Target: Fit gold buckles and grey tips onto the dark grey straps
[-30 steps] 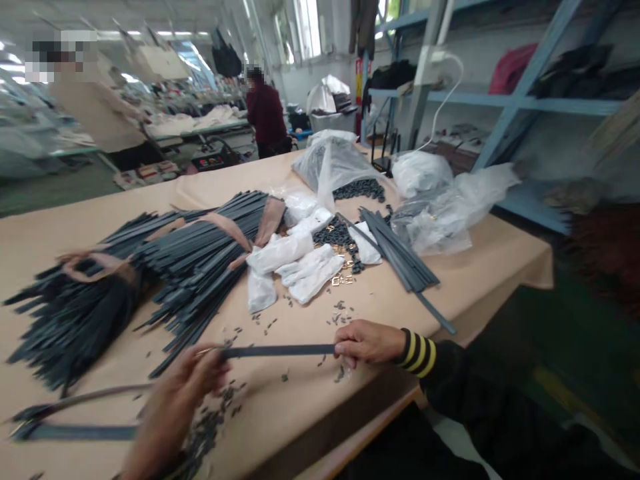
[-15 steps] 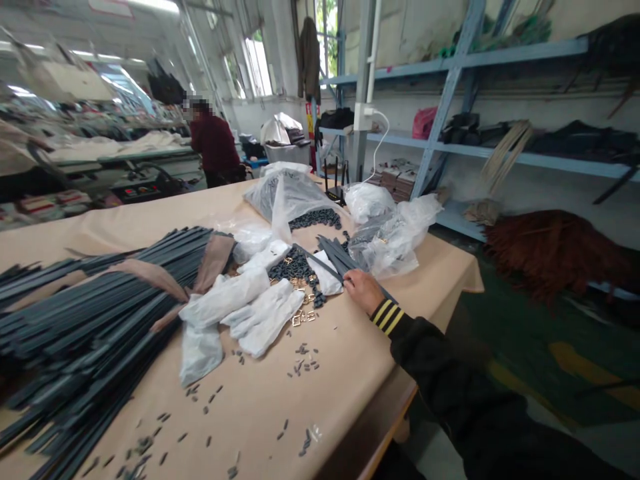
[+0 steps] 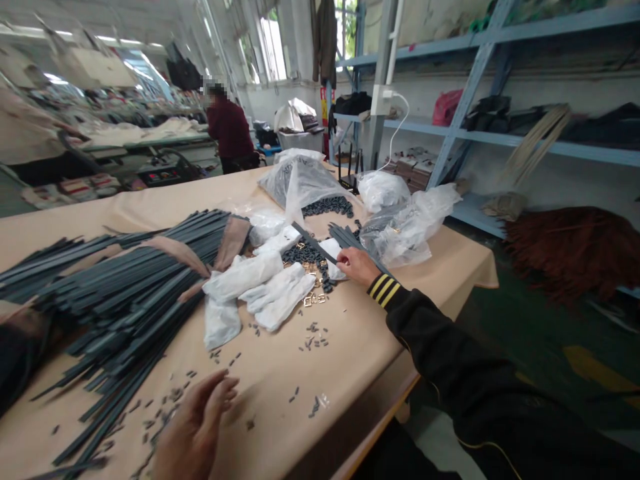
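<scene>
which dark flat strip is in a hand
The flat dark grey strip pinched in the right hand; the others lie in the loose pile or brown-banded bundles.

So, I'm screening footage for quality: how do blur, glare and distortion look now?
Head view: back window washed out; same head view: left hand soft, right hand and its dark strip somewhat clearer; head view: pale hanging bag, upper left, blurred; head view: right sleeve looks stretched toward the corner, perhaps a wide lens.

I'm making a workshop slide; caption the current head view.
Right hand pinching a dark strap, left hand empty, at a table strewn with small dark pieces.
</scene>
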The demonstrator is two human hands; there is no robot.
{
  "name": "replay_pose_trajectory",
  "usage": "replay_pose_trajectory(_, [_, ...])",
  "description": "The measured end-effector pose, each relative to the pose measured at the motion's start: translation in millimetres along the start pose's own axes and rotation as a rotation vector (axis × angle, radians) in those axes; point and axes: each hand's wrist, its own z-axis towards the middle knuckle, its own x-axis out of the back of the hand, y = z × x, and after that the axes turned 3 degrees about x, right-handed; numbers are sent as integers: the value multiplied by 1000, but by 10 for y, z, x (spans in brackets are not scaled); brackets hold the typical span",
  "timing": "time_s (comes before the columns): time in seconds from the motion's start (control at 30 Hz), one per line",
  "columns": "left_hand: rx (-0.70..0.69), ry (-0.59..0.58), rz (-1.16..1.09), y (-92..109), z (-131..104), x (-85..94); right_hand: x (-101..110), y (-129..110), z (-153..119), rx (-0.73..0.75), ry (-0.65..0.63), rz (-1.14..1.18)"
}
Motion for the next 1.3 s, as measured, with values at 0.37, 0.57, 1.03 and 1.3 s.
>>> replay_pose_trajectory(0.37, [203, -106, -805, 147, -331, -752, -219, -600, -1051, 266, -701, 684])
replay_pose_trajectory(0.57, [352, -62, -809, -24, -361, -620, -329, -357, -1276, -66, -840, 952])
replay_pose_trajectory(1.03, [346, -57, -814, -24, -348, -605, -325, -328, -1305, -76, -824, 957])
replay_pose_trajectory(1.3, [344, -31, -801, -31, -349, -634, -408, -618, -1379, 371, -440, 312])
